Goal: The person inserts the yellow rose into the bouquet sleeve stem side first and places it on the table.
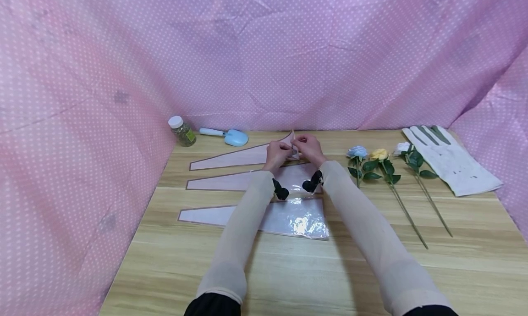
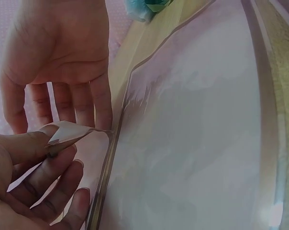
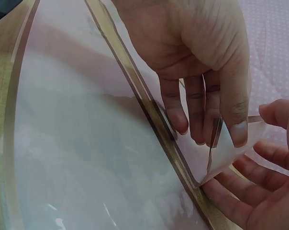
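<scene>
Three tapered flower sleeves of pale, shiny film with dark borders lie side by side on the table, their wide ends to the right. At the wide mouth of the farthest flower sleeve point(image 1: 231, 159), my left hand point(image 1: 277, 155) pinches the film between thumb and fingers. My right hand point(image 1: 311, 149) holds the same mouth just to the right. In the right wrist view the mouth's film point(image 3: 226, 160) is lifted and folded between both hands. The middle flower sleeve point(image 2: 197, 124) lies flat beside it, below my wrists. My forearms partly cover the nearest flower sleeve point(image 1: 294, 217).
Blue point(image 1: 357, 152), yellow point(image 1: 379, 154) and white point(image 1: 402, 148) stemmed roses lie to the right, beside white gloves point(image 1: 458, 162). A white-capped jar point(image 1: 183, 133) and a blue trowel point(image 1: 236, 137) are at the back left. Pink dotted cloth point(image 1: 264, 54) hangs behind the wooden table point(image 1: 165, 270).
</scene>
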Action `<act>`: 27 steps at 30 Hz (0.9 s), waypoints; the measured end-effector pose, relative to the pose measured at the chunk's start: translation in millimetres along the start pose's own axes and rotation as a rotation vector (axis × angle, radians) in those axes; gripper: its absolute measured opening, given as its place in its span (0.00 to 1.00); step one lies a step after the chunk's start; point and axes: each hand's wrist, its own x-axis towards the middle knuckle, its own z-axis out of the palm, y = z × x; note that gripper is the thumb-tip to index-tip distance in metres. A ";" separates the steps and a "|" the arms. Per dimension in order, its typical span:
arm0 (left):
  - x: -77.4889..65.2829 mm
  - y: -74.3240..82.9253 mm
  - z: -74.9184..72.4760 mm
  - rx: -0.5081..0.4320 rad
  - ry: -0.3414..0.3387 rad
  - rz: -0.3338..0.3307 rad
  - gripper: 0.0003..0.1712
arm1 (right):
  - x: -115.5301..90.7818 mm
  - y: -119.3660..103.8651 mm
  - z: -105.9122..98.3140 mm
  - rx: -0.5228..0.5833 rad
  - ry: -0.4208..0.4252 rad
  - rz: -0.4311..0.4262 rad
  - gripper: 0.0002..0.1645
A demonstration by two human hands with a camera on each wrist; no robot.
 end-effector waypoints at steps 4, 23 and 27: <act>0.5 -0.5 1.3 0.007 -0.007 -0.023 0.07 | 0.4 -0.5 0.3 -0.052 0.018 -0.011 0.24; 0.0 -2.5 1.3 0.018 0.029 -0.015 0.08 | 1.6 -0.3 1.7 -0.114 0.053 -0.043 0.25; 0.3 -2.5 0.5 0.032 0.022 -0.020 0.08 | 2.8 0.2 2.0 -0.120 0.055 -0.039 0.25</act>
